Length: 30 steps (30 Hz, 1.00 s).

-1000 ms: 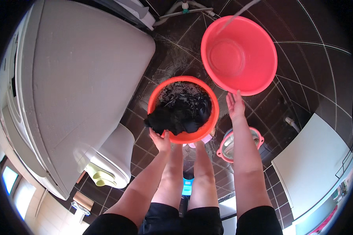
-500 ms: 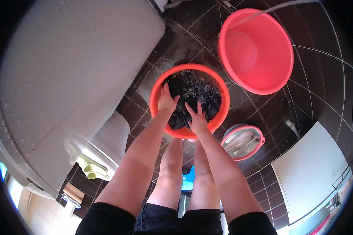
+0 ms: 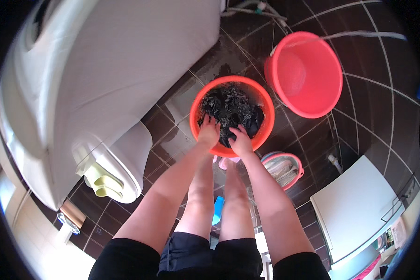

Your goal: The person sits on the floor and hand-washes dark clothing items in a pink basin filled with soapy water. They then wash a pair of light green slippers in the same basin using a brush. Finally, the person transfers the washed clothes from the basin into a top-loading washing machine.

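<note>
Dark wet cloth (image 3: pixel 229 105) lies in rippling water inside an orange basin (image 3: pixel 269 114) on the floor between my feet and the tiles ahead. My left hand (image 3: pixel 209 133) reaches over the near left rim, its stretched fingers touching the cloth. To its right, my right hand (image 3: pixel 241 141) rests at the near side of the basin with thumb and fingers apart on the cloth. Water and fabric partly hide the fingertips of both hands. A smoother black piece of cloth (image 3: pixel 254 122) bulges at the basin's right side.
A large pink tub (image 3: pixel 333 88) stands at the far right, a hose (image 3: pixel 364 34) passing over it. A small pink-rimmed basin (image 3: pixel 299 173) holding pale things sits at near right. White bathtub (image 3: pixel 140 56) and toilet (image 3: pixel 137 144) are on the left, a white panel (image 3: pixel 359 205) on the right.
Both hands have drawn nearer to the basin's front rim, the left one also to the right. Cloth and water have shifted, and the view has turned slightly.
</note>
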Available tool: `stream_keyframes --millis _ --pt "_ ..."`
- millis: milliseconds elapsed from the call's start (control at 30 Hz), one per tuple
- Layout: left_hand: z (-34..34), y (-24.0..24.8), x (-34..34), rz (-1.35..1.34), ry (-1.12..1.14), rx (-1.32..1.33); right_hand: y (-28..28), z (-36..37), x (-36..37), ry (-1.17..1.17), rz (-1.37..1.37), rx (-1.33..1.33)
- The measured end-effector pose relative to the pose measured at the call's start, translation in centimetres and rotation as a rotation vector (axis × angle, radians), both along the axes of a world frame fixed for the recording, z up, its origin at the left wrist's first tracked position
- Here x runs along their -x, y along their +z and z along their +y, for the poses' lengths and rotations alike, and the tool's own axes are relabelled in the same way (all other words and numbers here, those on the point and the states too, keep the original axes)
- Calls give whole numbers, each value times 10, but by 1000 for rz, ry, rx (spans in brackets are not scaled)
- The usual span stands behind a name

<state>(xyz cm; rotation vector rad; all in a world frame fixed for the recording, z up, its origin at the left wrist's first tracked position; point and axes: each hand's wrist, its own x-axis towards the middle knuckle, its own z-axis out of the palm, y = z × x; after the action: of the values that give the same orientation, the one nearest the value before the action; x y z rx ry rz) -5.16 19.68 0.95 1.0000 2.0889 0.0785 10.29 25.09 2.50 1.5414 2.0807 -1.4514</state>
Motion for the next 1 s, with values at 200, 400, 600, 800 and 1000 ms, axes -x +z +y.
stream_keyframes --millis 200,400,600,800,1000 --pt "-42 122 -15 -200 432 -163 92 -20 -6 21 97 43" --pt "-96 223 12 -384 745 -1 159 -52 23 120 230 162" --pt "-226 246 33 -355 884 -192 197 -111 73 349 114 242" --pt "-429 245 67 -27 1280 358 215 -199 129 563 53 279" --pt "-538 224 150 193 1422 90 212 -296 223 491 200 422"
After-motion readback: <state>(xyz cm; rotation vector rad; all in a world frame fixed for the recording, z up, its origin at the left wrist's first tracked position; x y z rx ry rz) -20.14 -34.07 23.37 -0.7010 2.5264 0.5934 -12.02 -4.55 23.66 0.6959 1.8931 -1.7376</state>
